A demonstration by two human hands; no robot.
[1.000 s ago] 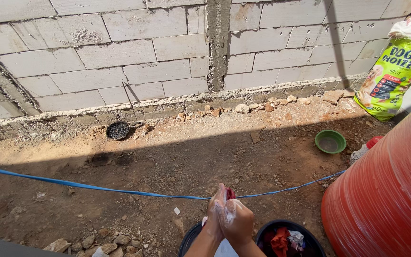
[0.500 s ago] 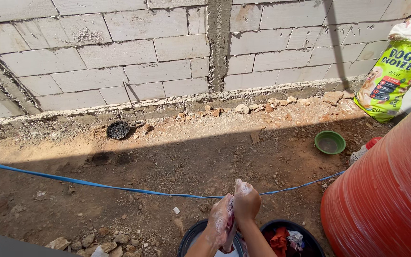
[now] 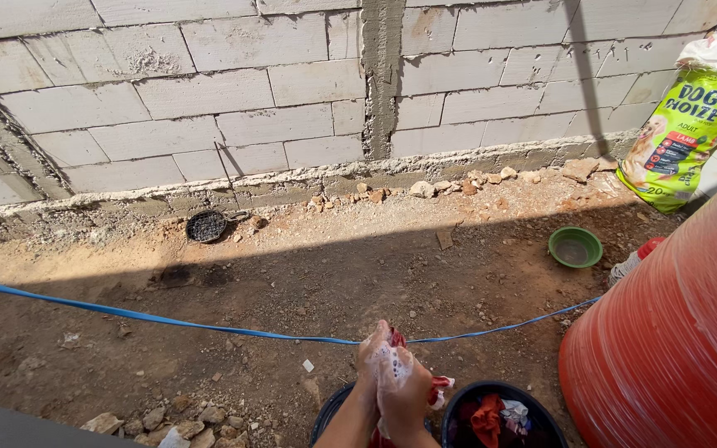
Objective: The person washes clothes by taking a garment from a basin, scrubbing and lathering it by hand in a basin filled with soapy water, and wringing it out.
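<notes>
Soapy left hand [image 3: 368,353] & right hand [image 3: 404,388] clamped on red cloth [image 3: 437,388] (sudsy), blue line [image 3: 168,321] across, black tub [image 3: 491,415] w/ laundry beside

only 1 package shows: a tall pet food bag [image 3: 684,124] at the far right edge of the view, standing on the dirt ground [image 3: 309,274] and leaning against the block wall [image 3: 209,99] in the corner. it is mostly bright lime green, with a darker panel low on its front, small red and orange patches, and a picture of a pale golden dog on its left side. its top is white, crumpled and folded over. the lower part sits in shade, just behind the big red-orange tank [image 3: 674,348] and near a green bowl [image 3: 576,247].
</notes>
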